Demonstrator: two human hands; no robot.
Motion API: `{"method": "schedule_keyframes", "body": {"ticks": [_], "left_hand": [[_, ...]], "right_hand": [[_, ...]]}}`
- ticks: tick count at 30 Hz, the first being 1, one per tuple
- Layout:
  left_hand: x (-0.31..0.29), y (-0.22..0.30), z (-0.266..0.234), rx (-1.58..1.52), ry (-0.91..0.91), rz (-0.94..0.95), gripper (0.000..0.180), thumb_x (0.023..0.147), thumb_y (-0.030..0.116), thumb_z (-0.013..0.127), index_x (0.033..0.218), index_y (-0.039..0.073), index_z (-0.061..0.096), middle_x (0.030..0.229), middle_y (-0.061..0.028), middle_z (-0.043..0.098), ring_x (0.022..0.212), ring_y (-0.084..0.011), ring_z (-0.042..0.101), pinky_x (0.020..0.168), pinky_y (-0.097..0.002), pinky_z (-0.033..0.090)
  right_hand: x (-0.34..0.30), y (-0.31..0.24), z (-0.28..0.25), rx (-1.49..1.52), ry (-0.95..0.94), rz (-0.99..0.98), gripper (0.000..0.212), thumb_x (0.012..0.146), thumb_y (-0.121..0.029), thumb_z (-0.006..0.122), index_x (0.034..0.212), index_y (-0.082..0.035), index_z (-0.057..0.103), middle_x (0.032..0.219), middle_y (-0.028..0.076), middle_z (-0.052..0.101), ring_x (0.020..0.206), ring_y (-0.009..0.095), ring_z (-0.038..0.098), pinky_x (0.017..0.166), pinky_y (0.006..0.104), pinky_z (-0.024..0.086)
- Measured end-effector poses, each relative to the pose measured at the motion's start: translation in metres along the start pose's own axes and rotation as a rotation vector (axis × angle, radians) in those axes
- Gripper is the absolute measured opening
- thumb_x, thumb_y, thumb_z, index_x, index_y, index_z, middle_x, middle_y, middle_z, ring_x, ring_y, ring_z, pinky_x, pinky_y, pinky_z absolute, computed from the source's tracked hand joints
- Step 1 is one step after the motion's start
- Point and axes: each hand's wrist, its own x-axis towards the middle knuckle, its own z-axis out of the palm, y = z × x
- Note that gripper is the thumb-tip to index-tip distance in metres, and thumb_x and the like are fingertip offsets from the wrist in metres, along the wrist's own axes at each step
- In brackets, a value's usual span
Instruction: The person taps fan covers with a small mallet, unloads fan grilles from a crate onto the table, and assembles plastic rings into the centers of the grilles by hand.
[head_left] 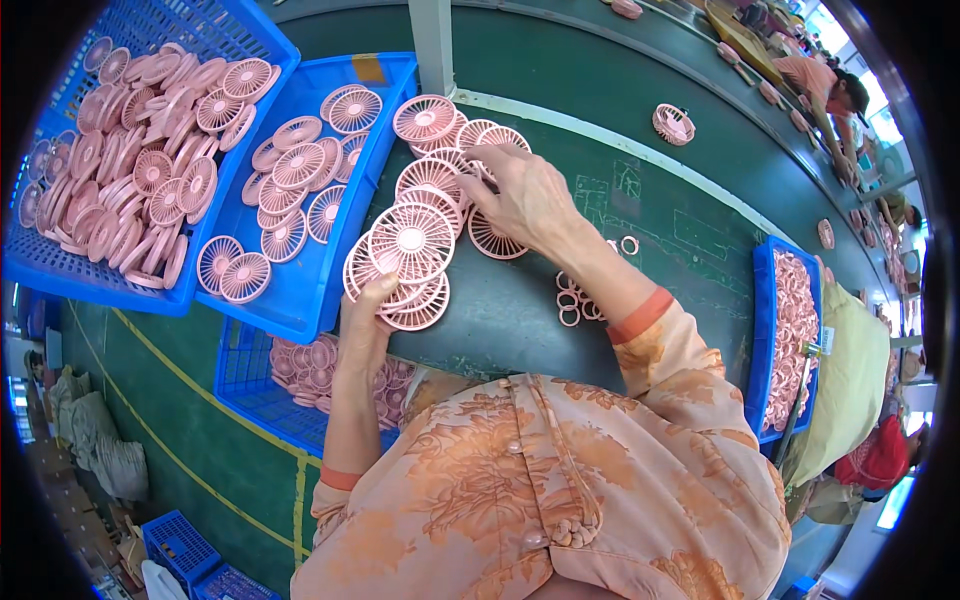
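**Held grilles point(411, 243) beside a loose pile point(425, 118)**

The left hand point(364, 318) pinches several overlapping round pink grilles, thumb on top. The pile lies just beyond them on the surface point(500, 315); the right hand point(528, 195) is nearer, its bent fingers over the pile's right side. Those fingertips are partly hidden, so I cannot tell whether they grip one. Overlap obscures the held count.

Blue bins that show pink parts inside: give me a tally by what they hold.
Round grilles: 3 (big crate, tray, crate below the tray)
Small parts: 1 (right-hand bin)
Total: 4 bins
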Motion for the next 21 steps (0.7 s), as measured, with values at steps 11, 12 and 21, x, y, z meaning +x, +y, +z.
{"method": "schedule_keyframes", "body": {"ticks": [11, 12, 21], "left_hand": [[0.034, 0.000, 0.025, 0.927, 0.101, 0.420, 0.071, 0.082, 0.045, 0.080, 0.132, -0.001, 0.061, 0.135, -0.0225, 0.061, 0.119, -0.0331, 0.064, 0.100, -0.0455, 0.051], [0.034, -0.002, 0.030, 1.276, 0.304, 0.567, 0.077, 0.080, 0.052, 0.081, 0.134, 0.001, 0.060, 0.143, -0.0261, 0.055, 0.127, -0.0380, 0.059, 0.104, -0.0500, 0.049], [0.014, -0.025, 0.035, 1.130, 0.391, 0.837, 0.091, 0.091, 0.057, 0.070, 0.156, 0.003, 0.036, 0.154, -0.0339, 0.036, 0.143, -0.0516, 0.037, 0.115, -0.0578, 0.034]], "right_hand": [[-0.122, -0.004, -0.057, 0.245, 0.072, 0.183, 0.019, 0.092, -0.010, 0.073, 0.109, -0.001, 0.075, 0.097, 0.012, 0.074, 0.077, 0.018, 0.071, 0.067, 0.0292, 0.057], [-0.137, -0.006, -0.059, 0.253, 0.060, 0.272, 0.017, 0.093, -0.009, 0.073, 0.108, -0.002, 0.075, 0.095, 0.011, 0.074, 0.076, 0.015, 0.070, 0.066, 0.0277, 0.056], [-0.227, -0.002, -0.062, 0.297, 0.307, 0.510, 0.012, 0.094, -0.002, 0.069, 0.105, 0.000, 0.075, 0.091, 0.008, 0.076, 0.077, 0.011, 0.071, 0.073, 0.0255, 0.058]]}}
